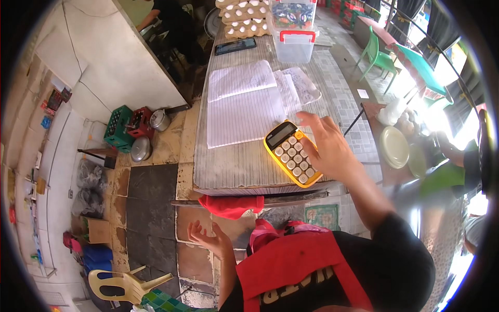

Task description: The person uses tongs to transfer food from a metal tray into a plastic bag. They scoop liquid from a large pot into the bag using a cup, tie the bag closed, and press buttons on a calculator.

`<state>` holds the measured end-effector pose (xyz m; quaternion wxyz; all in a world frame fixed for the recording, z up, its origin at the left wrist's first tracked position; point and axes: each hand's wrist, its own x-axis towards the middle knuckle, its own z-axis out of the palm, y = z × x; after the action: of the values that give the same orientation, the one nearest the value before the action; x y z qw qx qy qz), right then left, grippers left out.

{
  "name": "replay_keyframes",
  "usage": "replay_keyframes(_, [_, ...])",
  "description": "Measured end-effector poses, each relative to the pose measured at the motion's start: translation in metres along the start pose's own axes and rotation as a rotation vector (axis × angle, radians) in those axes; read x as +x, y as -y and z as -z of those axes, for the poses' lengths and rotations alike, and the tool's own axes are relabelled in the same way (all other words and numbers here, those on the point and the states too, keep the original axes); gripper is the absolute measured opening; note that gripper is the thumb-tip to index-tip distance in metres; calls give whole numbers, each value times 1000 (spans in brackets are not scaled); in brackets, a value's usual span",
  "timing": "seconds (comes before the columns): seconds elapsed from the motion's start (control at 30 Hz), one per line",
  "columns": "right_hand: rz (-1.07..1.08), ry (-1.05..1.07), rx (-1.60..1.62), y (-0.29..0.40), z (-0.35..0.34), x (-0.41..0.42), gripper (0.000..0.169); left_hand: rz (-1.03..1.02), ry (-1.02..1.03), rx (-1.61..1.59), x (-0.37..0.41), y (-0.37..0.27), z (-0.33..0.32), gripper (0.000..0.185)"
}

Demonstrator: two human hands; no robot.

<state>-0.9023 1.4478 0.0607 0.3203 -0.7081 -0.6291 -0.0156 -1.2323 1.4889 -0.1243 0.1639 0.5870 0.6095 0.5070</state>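
Observation:
My right hand [331, 146] is over the right side of a yellow calculator [293, 154], its thumb by the keys and its fingers spread; whether it touches the calculator is hard to tell. The calculator lies tilted near the front edge of the wooden table [234, 167]. Beyond it an open lined notebook [245, 101] lies flat, with loose written sheets [296, 87] at its right. My left hand [210, 238] is empty in front of the table, palm up, fingers slightly curled. A red cloth [232, 206] hangs on a bar below the table edge.
A phone [235, 46], stacked egg trays [245, 19] and clear plastic boxes [295, 46] stand at the table's far end. Bottle crates [119, 128] and pots [140, 149] are on the floor at left. At right are a side table with plates [394, 147] and a green chair [376, 54].

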Motion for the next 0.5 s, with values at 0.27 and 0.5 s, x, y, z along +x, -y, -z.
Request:
replay_keyframes(0.27, [-295, 142, -67, 29, -15, -12, 106, -680, 1169, -146, 71, -155, 7, 17])
replay_keyframes(0.5, [-493, 289, -191, 53, -19, 1, 107, -1645, 736, -500, 65, -334, -9, 24])
